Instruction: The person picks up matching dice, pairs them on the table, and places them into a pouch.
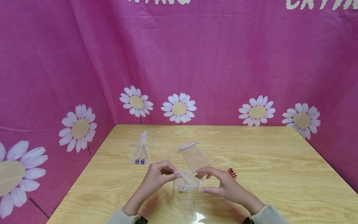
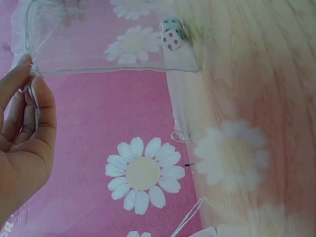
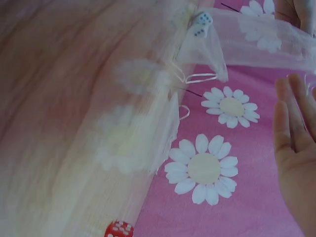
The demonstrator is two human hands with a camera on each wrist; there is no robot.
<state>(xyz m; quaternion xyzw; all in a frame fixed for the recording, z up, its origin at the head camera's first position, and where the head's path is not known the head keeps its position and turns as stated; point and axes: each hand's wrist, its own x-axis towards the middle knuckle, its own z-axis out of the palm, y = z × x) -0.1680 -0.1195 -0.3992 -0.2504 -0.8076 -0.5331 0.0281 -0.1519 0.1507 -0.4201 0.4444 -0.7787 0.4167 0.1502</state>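
Observation:
My left hand (image 1: pixel 160 175) pinches the top edge of a sheer white drawstring bag (image 1: pixel 190 179) between thumb and fingertips. White dice (image 2: pixel 172 39) with coloured dots lie in the bottom of this bag, and it hangs upright close over the table in the left wrist view. On the bag's other side, my right hand (image 1: pixel 223 184) has thumb and fingers spread apart, with nothing between them. Its fingertips (image 3: pixel 281 89) are near the bag's upper part.
Behind the hands lies another sheer bag (image 1: pixel 195 156), flat on the wooden table (image 1: pixel 279 155). To the left, a gathered sheer bag (image 1: pixel 143 147) holds blue dice (image 1: pixel 139 161). Red dice (image 1: pixel 232 173) sit just beyond the right hand. A pink flowered cloth (image 1: pixel 212 62) hangs behind.

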